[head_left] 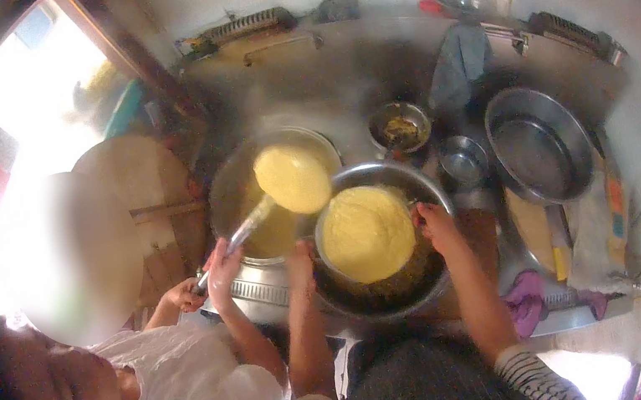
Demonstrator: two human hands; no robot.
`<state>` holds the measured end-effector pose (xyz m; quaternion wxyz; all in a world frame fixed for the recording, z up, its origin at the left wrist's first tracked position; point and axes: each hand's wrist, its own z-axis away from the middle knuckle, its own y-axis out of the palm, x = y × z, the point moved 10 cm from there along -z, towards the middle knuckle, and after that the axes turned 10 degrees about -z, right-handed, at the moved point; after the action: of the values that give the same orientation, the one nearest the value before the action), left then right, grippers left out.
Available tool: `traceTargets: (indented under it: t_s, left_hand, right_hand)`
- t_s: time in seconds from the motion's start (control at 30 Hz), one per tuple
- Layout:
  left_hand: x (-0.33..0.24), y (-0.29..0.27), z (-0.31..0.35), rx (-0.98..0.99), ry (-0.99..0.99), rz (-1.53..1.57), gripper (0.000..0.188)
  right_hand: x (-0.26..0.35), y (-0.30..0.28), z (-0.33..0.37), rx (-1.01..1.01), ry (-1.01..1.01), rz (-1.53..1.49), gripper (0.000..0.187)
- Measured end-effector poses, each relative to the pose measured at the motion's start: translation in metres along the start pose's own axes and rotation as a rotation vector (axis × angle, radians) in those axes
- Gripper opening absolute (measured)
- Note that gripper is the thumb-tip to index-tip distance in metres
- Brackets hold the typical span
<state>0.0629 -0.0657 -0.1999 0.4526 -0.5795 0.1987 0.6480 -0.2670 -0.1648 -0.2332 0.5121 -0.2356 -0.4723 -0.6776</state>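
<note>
Between my hands is a round pot (326, 262) heaped with a thick, pale yellow mash (365, 230). It sits within or just above a wide metal basin (441, 188), whose dark bottom shows around it. My right hand (436, 225) is closed on a handle at the pot's right side. My left hand (300, 267), partly smeared by motion, grips the pot's left side. At my left, a co-worker's two hands (222, 271) hold a long-handled ladle (255, 215). Its large bowl carries more yellow mash (293, 179) over a big steaming cooking pot (220, 184).
Behind the basin stands a small metal bowl (400, 127) with food scraps, beside another small bowl (464, 161). A large oval tub (540, 146) is at the right. A purple cloth (527, 303) hangs near the front edge. The co-worker (190, 383) stands close at my left.
</note>
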Motion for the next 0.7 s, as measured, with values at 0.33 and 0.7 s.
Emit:
traceTargets:
  t_s: [0.33,0.7]
  left_hand:
    - [0.003,-0.029,-0.002,-0.055,-0.083,0.126,0.021]
    - [0.036,-0.03,0.004,-0.008,-0.102,0.025,0.032]
  right_hand:
    - [0.003,0.03,0.003,0.006,-0.02,0.117,0.028]
    - [-0.01,0.017,0.002,-0.059,-0.05,0.197,0.023]
